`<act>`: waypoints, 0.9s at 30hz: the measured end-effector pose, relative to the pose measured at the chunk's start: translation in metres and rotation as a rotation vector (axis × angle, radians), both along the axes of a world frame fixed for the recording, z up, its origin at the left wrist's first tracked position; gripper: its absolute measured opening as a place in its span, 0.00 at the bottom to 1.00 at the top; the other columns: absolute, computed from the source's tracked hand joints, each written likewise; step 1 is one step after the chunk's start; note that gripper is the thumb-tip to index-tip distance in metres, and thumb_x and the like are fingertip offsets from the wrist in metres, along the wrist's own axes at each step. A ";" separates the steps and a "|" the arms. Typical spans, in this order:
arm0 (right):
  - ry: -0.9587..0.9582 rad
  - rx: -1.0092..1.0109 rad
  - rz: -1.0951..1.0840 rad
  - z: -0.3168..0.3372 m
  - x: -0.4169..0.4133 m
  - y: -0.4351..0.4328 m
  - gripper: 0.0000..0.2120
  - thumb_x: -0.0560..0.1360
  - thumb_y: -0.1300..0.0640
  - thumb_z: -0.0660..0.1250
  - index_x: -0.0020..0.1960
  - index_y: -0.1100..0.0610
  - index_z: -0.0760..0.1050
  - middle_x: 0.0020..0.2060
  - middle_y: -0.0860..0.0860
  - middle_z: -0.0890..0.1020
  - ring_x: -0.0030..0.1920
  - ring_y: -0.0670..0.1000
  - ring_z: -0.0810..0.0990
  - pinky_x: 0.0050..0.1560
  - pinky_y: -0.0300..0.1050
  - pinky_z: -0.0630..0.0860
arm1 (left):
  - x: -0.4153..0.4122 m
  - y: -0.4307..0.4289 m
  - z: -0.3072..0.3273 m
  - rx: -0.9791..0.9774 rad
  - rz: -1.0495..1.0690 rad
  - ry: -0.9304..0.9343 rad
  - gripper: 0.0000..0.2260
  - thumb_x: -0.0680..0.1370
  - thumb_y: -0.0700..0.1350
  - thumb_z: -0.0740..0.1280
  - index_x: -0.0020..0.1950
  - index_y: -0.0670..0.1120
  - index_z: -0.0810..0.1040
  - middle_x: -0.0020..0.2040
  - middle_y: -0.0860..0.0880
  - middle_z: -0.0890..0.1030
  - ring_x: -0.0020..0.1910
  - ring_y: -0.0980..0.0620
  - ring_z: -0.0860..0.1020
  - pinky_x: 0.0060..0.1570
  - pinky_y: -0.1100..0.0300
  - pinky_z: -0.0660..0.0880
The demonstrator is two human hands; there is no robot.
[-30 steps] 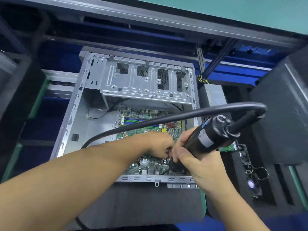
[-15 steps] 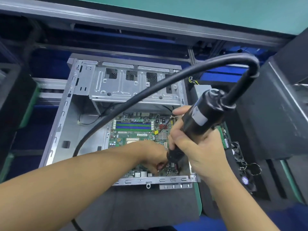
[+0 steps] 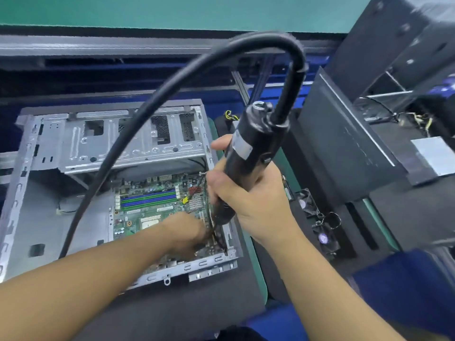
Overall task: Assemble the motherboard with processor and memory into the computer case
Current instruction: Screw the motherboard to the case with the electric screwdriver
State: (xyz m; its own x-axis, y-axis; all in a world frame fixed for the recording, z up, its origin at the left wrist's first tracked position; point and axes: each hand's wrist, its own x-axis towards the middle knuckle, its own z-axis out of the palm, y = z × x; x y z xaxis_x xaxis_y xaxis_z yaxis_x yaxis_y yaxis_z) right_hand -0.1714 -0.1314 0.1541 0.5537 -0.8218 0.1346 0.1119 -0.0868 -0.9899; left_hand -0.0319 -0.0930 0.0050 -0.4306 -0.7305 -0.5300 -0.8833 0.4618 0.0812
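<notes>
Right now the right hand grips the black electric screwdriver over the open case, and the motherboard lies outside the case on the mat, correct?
No. The head view shows the motherboard lying inside the case, on its floor, not out on the mat. The right hand does grip the black electric screwdriver over the open case.

Screwdriver tip hidden (behind left hand)

Right hand grips electric screwdriver, tilted, bit down at right edge of motherboard inside computer case — left hand at bit tip, fingers hidden.
</notes>
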 end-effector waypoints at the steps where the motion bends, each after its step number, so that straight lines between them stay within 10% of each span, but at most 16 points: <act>1: -0.017 0.005 -0.007 0.004 -0.004 -0.003 0.13 0.73 0.53 0.73 0.56 0.45 0.78 0.34 0.51 0.80 0.35 0.55 0.78 0.43 0.55 0.78 | 0.005 -0.002 -0.002 -0.001 -0.015 -0.049 0.07 0.73 0.49 0.63 0.45 0.48 0.78 0.42 0.48 0.81 0.40 0.45 0.78 0.37 0.56 0.76; 9: -0.202 0.024 0.008 0.042 -0.027 -0.033 0.11 0.77 0.63 0.69 0.58 0.56 0.74 0.32 0.54 0.77 0.31 0.55 0.76 0.39 0.53 0.77 | 0.015 -0.029 0.054 -0.301 0.465 0.458 0.09 0.65 0.50 0.61 0.31 0.48 0.62 0.24 0.49 0.64 0.24 0.51 0.61 0.25 0.59 0.55; 18: -0.282 -0.074 -0.003 0.074 -0.075 -0.076 0.09 0.78 0.62 0.68 0.58 0.55 0.74 0.32 0.51 0.76 0.30 0.54 0.76 0.39 0.47 0.77 | -0.027 -0.052 0.108 -0.543 0.402 0.425 0.14 0.70 0.51 0.58 0.28 0.46 0.60 0.22 0.48 0.65 0.24 0.50 0.67 0.27 0.56 0.68; 27: -0.150 -0.020 -0.045 0.036 -0.146 -0.106 0.10 0.78 0.62 0.68 0.58 0.54 0.74 0.30 0.51 0.76 0.32 0.54 0.74 0.40 0.47 0.76 | -0.117 -0.095 0.073 -0.264 0.509 0.468 0.17 0.81 0.52 0.60 0.34 0.45 0.67 0.27 0.50 0.71 0.31 0.47 0.71 0.37 0.52 0.74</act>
